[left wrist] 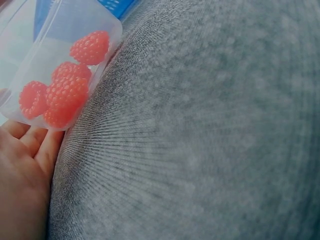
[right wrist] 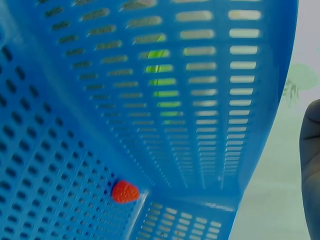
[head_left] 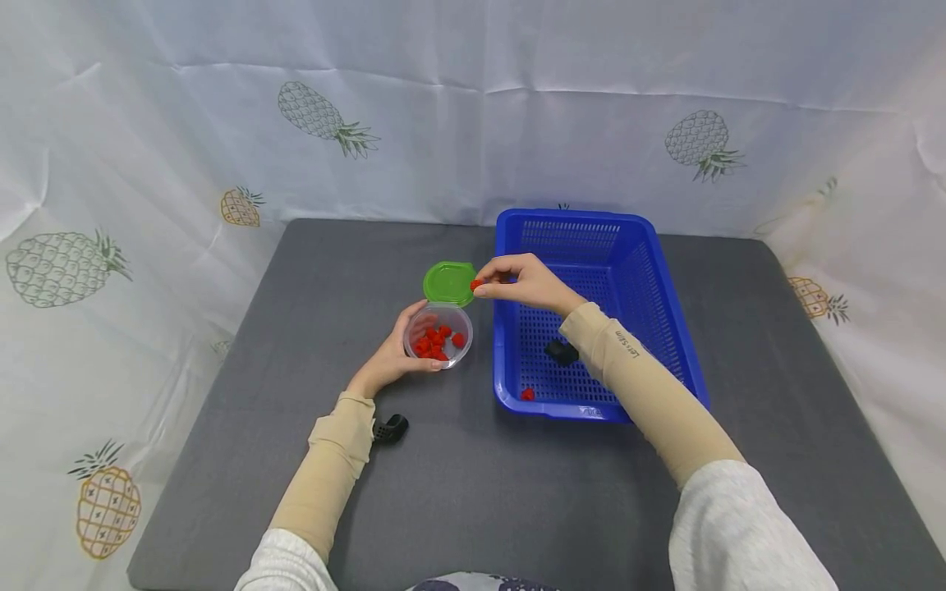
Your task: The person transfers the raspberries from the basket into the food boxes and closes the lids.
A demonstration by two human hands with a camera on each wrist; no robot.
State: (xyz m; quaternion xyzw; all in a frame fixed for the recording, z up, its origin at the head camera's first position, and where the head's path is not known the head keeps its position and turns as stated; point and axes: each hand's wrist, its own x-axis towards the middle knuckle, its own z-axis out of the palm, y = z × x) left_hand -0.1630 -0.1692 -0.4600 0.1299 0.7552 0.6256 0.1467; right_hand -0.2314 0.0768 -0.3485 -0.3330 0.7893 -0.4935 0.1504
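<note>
My left hand holds a clear round plastic cup by its left side, thumb at the front and fingers round the back. Several red raspberries lie in the cup, seen through its wall in the left wrist view. A green lid stands open behind the cup's far rim. Between thumb and fingers my right hand pinches one raspberry, above the basket's left rim and beside the lid. Another raspberry lies in the near left corner of the blue basket.
The basket's raised, slotted walls stand just right of the cup. Grey tabletop extends in front of both. A black wrist device shows beside the left forearm, another under the right wrist. A white pineapple-print curtain hangs behind the table.
</note>
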